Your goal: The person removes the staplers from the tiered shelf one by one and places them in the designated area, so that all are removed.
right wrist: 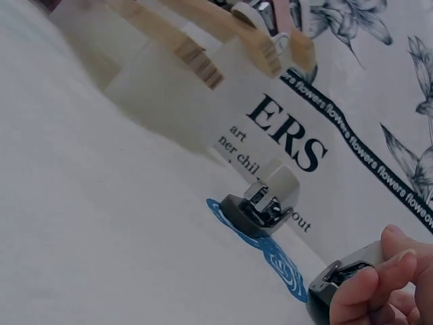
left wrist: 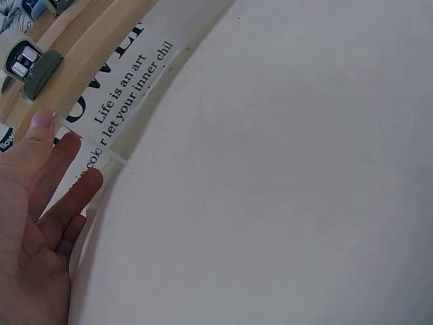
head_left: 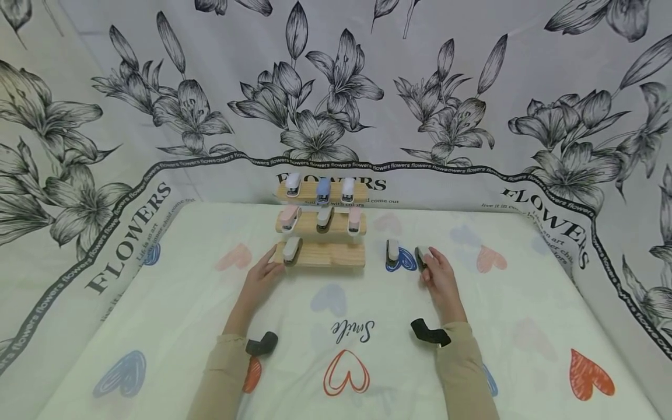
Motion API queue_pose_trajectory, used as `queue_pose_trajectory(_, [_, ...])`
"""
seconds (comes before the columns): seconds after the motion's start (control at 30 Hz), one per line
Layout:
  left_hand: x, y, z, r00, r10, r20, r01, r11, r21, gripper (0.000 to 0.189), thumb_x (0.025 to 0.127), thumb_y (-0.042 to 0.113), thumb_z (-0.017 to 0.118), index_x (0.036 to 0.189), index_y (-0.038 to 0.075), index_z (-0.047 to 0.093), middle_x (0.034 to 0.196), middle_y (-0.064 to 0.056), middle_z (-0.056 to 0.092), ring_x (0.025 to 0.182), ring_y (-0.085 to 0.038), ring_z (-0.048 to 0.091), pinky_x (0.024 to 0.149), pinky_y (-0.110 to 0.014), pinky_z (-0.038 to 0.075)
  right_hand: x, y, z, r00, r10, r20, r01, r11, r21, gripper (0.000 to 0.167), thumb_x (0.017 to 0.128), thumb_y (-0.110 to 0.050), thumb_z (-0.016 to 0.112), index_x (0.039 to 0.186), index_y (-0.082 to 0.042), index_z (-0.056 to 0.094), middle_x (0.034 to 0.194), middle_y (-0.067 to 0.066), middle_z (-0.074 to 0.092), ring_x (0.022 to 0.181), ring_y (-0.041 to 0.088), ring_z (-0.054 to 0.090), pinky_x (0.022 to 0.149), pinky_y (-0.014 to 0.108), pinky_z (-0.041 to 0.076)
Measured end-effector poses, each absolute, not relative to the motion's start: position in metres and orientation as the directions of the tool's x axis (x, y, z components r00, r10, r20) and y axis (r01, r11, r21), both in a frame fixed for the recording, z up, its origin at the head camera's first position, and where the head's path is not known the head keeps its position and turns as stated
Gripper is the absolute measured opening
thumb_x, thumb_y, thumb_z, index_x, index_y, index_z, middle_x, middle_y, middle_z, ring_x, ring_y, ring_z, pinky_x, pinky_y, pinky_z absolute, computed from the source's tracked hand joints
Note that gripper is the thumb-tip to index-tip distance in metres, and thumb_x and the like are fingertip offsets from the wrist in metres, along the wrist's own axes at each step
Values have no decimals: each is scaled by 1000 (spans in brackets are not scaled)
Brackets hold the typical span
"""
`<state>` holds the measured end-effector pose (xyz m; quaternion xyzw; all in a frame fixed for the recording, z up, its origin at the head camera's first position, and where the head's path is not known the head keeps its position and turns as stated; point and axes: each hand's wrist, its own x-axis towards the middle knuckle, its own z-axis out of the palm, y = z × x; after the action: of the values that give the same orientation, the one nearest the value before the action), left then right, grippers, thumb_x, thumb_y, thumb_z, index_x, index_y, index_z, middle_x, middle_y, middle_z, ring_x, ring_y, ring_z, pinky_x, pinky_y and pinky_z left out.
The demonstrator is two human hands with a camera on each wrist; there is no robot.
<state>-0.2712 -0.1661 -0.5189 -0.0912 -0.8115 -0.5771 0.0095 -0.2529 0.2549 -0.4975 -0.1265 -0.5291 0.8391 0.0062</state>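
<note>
My right hand (head_left: 440,282) pinches a small grey-white stapler (head_left: 422,256) with a dark base at the right of the wooden rack; fingers curl round it in the right wrist view. Just left of it, a similar stapler (right wrist: 260,203) stands on the cloth over a blue heart print. My left hand (head_left: 261,280) is at the left end of the rack's lowest shelf (head_left: 336,255). In the left wrist view its thumb (left wrist: 42,125) touches the shelf's end, with the other fingers loosely spread. A grey-white stapler (head_left: 292,251) sits on that shelf near this hand.
The middle shelf (head_left: 310,223) bears a pink stapler (head_left: 289,217), a grey one (head_left: 325,219) and another pink one (head_left: 354,220). On the top shelf (head_left: 310,192) are two white staplers and a blue stapler (head_left: 323,190). Behind hangs a flower-printed curtain (head_left: 441,105).
</note>
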Motion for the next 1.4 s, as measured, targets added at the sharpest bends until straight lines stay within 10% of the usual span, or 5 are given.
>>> queue_pose_trajectory(0.37, [-273,-166,-520,-984,136,114,153,332,931,65,85,41,57,141,21,29,106,-10,62,105,-24,53,97,-45,29,-251,259,-491,-932,320,-173,222,124,-967,54,86,-26,62,130,0,45,117,22,53,36,2,42,41,16,36])
queue_pose_trajectory(1.4, [-271,-169,-524,-979,144,143,183,322,929,64,86,41,56,141,20,30,105,-9,63,104,-23,54,96,-46,30,-247,255,-481,-944,271,-187,202,28,-979,55,90,-17,56,137,1,33,136,19,35,40,4,45,45,16,42])
